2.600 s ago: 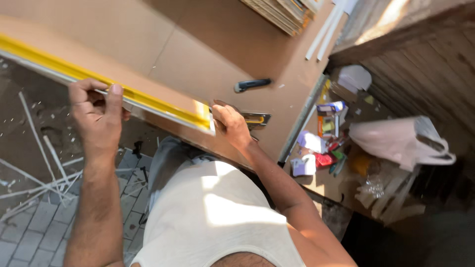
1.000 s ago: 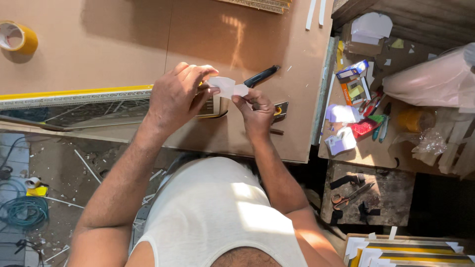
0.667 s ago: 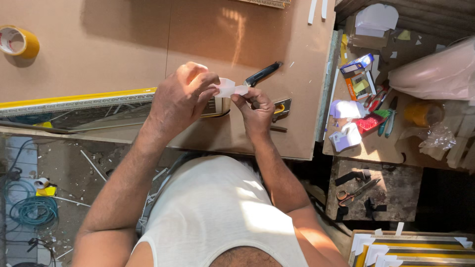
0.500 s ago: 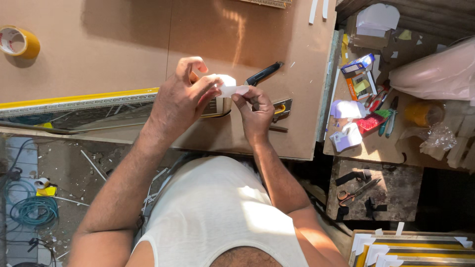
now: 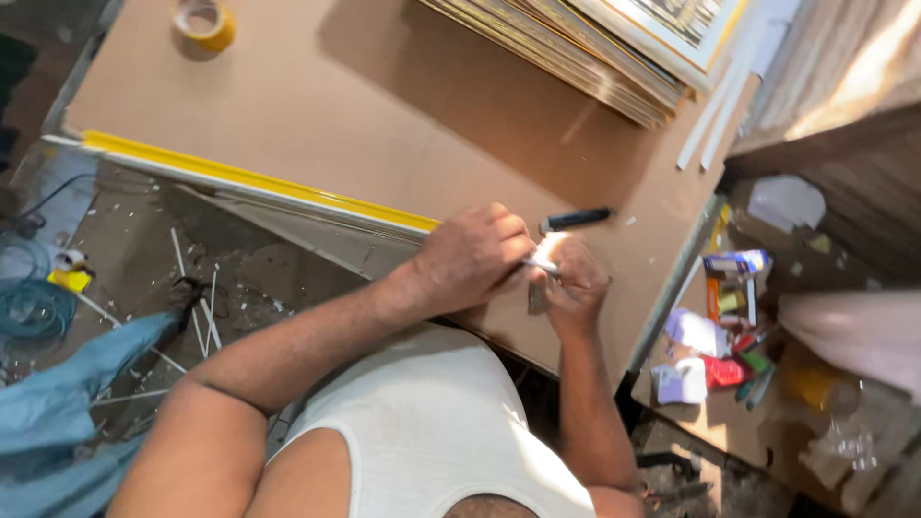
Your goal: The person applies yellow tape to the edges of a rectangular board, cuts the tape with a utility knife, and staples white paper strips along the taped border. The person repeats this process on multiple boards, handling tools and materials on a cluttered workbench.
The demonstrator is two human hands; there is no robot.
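My left hand [image 5: 472, 261] and my right hand [image 5: 574, 278] meet over the near edge of a brown board table [image 5: 365, 115]. Both pinch a small white piece [image 5: 543, 265] between the fingertips; most of it is hidden by my fingers. A long yellow straightedge [image 5: 240, 180] lies along the table's edge and ends under my left hand. A dark utility knife [image 5: 576, 220] lies on the board just beyond my hands. A small metal piece [image 5: 535, 299] shows below my right fingers.
A yellow tape roll [image 5: 203, 21] sits at the far left of the board. Stacked framed pictures [image 5: 614, 48] lie at the far right. A low shelf [image 5: 729, 384] to the right holds small boxes and packets. Scraps, blue cloth [image 5: 67, 422] and coiled wire [image 5: 29, 307] lie on the floor.
The view has swung and tilted. My hands have closed tighter together, and the white piece now shows far less between my fingers than a second ago.
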